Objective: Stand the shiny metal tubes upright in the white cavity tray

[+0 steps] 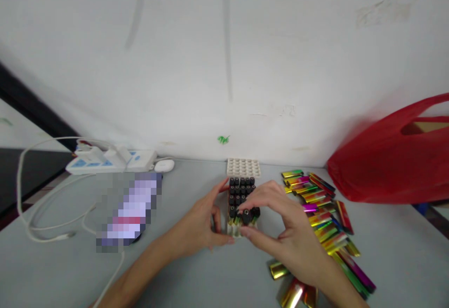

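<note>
A white holed tray [234, 230] carries rows of small upright pieces with black tops [242, 189], each top with a hole in its middle. My left hand [198, 226] grips the tray's left side, forefinger at the far part and thumb at the near corner. From the right, my right hand [286, 221] reaches over the tray. Its thumb and fingers pinch one black-topped piece [246, 216] in the near row. That piece's lower part is hidden, as are some pieces behind the right hand.
Another white holed tray [243, 167] lies by the wall. Shiny multicoloured flat pieces [321, 200] are scattered to the right, before a red bag [375, 172]. At left are a blurred-out phone [135, 210], a power strip [140, 161], a white case [164, 165] and loose white cables [45, 239].
</note>
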### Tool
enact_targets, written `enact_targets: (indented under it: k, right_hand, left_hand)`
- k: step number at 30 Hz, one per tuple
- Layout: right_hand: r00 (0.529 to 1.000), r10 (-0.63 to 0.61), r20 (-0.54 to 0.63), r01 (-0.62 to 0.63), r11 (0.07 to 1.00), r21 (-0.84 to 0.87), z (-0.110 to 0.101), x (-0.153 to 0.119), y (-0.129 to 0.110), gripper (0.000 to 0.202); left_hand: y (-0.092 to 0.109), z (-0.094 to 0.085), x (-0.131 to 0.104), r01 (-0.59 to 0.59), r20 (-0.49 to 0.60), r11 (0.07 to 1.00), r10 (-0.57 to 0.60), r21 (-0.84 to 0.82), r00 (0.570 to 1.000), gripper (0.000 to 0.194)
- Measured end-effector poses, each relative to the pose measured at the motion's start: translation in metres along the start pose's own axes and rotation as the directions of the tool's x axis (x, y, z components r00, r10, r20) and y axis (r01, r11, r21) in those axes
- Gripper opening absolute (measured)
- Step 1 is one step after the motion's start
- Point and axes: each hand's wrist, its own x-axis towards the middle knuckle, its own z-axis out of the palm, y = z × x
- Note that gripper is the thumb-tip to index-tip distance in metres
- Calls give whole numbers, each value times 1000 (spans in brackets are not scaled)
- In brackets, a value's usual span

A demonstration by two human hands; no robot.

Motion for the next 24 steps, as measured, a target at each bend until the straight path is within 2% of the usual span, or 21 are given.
enact_targets:
  k: [3, 7, 12, 24]
  right_hand:
    - [997, -38, 74, 42, 998, -55, 2, 0, 1, 25]
    - [992, 0, 128, 21, 987, -162, 6, -4, 6, 29]
    - [986, 43, 163, -11, 981, -193, 10, -5, 10, 35]
    - [985, 64, 162, -31, 980, -199, 11, -3, 14, 24]
  left_hand:
    - [-1, 0, 1, -38, 6, 999, 39, -17, 999, 135]
    - [-5, 0, 3, -60, 25, 998, 61, -30, 998, 135]
    - [-8, 1, 3, -69, 28, 997, 70, -25, 997, 134]
    - [-4, -1, 3, -69, 35, 997, 70, -19, 997, 136]
